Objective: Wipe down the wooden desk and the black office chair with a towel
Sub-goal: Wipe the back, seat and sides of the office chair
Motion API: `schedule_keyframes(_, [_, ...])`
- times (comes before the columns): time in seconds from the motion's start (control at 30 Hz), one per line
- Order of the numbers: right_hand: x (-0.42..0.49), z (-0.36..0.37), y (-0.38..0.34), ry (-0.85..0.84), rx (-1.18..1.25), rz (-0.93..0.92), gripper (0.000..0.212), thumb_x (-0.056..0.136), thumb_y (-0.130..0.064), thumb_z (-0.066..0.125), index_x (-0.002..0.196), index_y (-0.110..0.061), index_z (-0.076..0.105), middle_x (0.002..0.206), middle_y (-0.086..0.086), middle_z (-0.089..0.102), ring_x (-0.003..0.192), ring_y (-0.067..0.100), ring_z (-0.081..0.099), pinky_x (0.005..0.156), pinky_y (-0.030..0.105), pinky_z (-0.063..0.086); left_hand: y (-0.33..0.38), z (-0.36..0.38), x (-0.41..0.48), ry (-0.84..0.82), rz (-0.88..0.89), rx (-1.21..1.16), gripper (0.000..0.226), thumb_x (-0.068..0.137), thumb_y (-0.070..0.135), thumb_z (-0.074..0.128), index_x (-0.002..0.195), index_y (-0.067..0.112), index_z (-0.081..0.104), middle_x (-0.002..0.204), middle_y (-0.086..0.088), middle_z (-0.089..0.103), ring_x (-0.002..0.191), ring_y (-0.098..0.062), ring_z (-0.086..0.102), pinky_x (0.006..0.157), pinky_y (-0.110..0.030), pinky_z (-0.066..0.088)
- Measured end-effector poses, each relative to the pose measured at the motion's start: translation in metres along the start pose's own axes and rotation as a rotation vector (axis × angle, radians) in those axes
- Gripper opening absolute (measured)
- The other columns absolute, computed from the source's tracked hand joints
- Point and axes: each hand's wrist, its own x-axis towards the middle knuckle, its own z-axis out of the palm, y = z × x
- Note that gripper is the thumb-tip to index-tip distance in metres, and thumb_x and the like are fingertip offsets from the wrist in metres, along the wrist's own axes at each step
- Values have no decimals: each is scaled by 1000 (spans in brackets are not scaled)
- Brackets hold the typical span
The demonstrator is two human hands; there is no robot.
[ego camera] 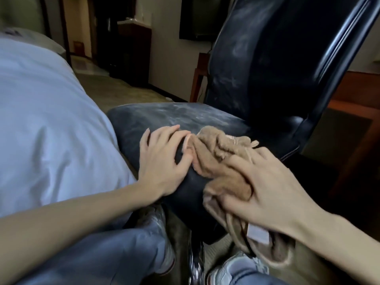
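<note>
- we see the left hand [162, 159] lying flat on the front edge of the seat [164, 118] of the black office chair [273, 83]; fingers nearly straight and loosely spread, holding nothing
- its fingertips sit right at the near edge of the towel [218, 159]; we can't tell whether they touch it
- right hand [265, 182] grips the towel, back of the hand up, thumb and fingers curled round a bunched fold
- the towel is tan terry, crumpled, pressed on the front right part of the seat, between the two hands
- its loose end hangs off the seat front below the right wrist, with a white label [258, 233] showing
- seat and backrest [242, 48] are worn black leather with pale scuffed patches
- chrome column [195, 262] runs down under the seat
- wooden desk [357, 89] is behind the chair on the right, reddish brown, only partly in frame, well apart from the towel
- white bed cover [41, 99] fills the left side, just beside the seat
- blue jeans [113, 254] and grey sneakers [236, 266] at the bottom, one foot on each side of the column
- dark screen [197, 17] is on the far wall
</note>
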Motion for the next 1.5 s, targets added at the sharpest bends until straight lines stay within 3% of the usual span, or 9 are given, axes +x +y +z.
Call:
schedule_keyframes(0.23, [-22, -22, -4, 91, -337, -65, 43, 68, -65, 57, 84, -25, 65, 85, 4, 63, 82, 35, 57, 70, 43, 42, 51, 17, -9, -114, 59, 76, 56, 98, 49, 23, 129, 31, 65, 142, 7, 60, 140, -17, 46, 121, -57, 22])
schedule_keyframes(0.33, [-10, -36, 33, 195, -320, 137, 50, 69, -67, 56, 97, -27, 69, 98, 5, 68, 92, 36, 59, 75, 46, 49, 58, 20, -6, -178, 272, 134, 58, 97, 56, 34, 128, 20, 67, 139, -4, 63, 135, -25, 51, 120, -58, 25])
schedule_keyframes(0.5, [7, -9, 76, -228, -102, 303, 72, 82, -70, 53, 146, -39, 49, 148, 0, 53, 126, 32, 52, 102, 43, 46, 26, 7, 3, -263, 499, 322, 74, 92, 69, 44, 143, 19, 61, 150, -13, 56, 141, -32, 48, 120, -60, 26])
schedule_keyframes(0.7, [-57, 31, 79, 155, -263, 148, 59, 71, -65, 60, 115, -25, 62, 105, 9, 59, 93, 35, 52, 74, 44, 42, 15, 11, -1, -293, 543, 397, 85, 87, 75, 47, 149, 16, 55, 150, -16, 55, 138, -35, 52, 114, -56, 40])
schedule_keyframes(0.9, [-75, 30, 106, 214, -201, -107, 60, 85, -69, 57, 127, -27, 56, 120, 13, 67, 113, 39, 57, 86, 50, 46, 24, 14, 3, -247, 547, 356, 84, 83, 75, 53, 142, 16, 61, 142, -13, 61, 130, -34, 57, 108, -52, 45])
schedule_keyframes(1.13, [30, 23, 125, 169, 122, 448, 57, 68, -72, 55, 116, -44, 68, 121, -15, 72, 108, 25, 67, 85, 39, 56, 44, 12, 30, -267, 445, 307, 63, 90, 68, 37, 122, 24, 68, 117, 3, 63, 109, -22, 58, 95, -37, 43])
schedule_keyframes(1.33, [129, 34, 183, 234, 136, 555, 45, 72, -65, 55, 108, -43, 69, 104, -11, 75, 97, 29, 70, 72, 33, 47, 45, 11, 89, -290, 251, 256, 57, 89, 71, 31, 113, 35, 67, 115, 11, 65, 111, -16, 58, 92, -33, 37])
schedule_keyframes(1.43, [179, 30, 204, 208, 159, 565, 47, 73, -59, 63, 115, -41, 71, 111, -6, 75, 106, 30, 68, 81, 35, 50, 40, 16, 141, -489, 225, 321, 53, 90, 73, 35, 119, 38, 63, 122, 8, 65, 118, -20, 58, 91, -37, 41])
schedule_keyframes(1.5, [210, 27, 215, -24, 191, 530, 65, 72, -59, 76, 134, -39, 64, 133, -6, 68, 124, 25, 62, 102, 39, 51, 31, 21, 168, -589, 196, 341, 50, 93, 73, 39, 121, 39, 62, 125, 8, 65, 119, -20, 59, 84, -36, 41])
